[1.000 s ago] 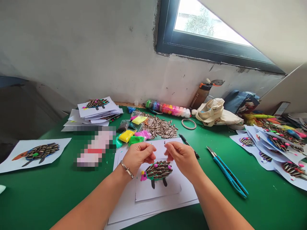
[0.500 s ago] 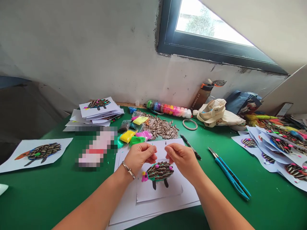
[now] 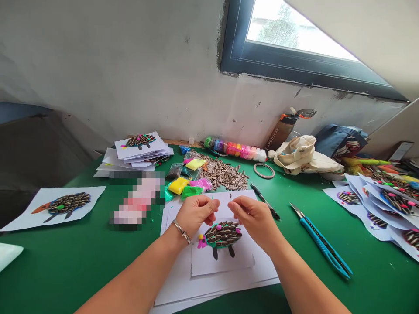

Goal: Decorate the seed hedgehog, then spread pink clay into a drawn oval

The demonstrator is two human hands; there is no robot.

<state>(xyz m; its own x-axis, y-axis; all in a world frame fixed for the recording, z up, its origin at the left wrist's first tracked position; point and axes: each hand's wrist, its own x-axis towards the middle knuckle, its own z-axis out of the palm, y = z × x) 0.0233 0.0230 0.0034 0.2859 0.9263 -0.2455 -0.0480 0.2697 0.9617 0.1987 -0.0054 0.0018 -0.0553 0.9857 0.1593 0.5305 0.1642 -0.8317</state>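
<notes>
My left hand [image 3: 196, 214], with a silver bracelet at the wrist, is closed in a pinch above the sheets. Facing it across a small gap, my right hand [image 3: 252, 218] is pinched too. Anything between the fingertips is too small to make out. Just below both hands lies a sunflower-seed animal picture [image 3: 224, 235] with a pink and yellow head, pink dots and two dark legs, on a small white card [image 3: 222, 267]. Larger white sheets [image 3: 173, 279] are under the card. A single dark seed [image 3: 230, 196] shows beyond my fingers.
Bags of coloured clay [image 3: 179, 186] and a heap of sunflower seeds [image 3: 225, 174] lie behind the hands. To the right are a black pen [image 3: 265, 201], blue tweezers [image 3: 324, 244] and a tape roll [image 3: 263, 171]. Finished pictures [image 3: 67, 207] lie left; more are stacked around.
The whole view has shifted slightly, so things sit a little further right in the picture. Both hands stay pinched above the card, with little visible movement.
</notes>
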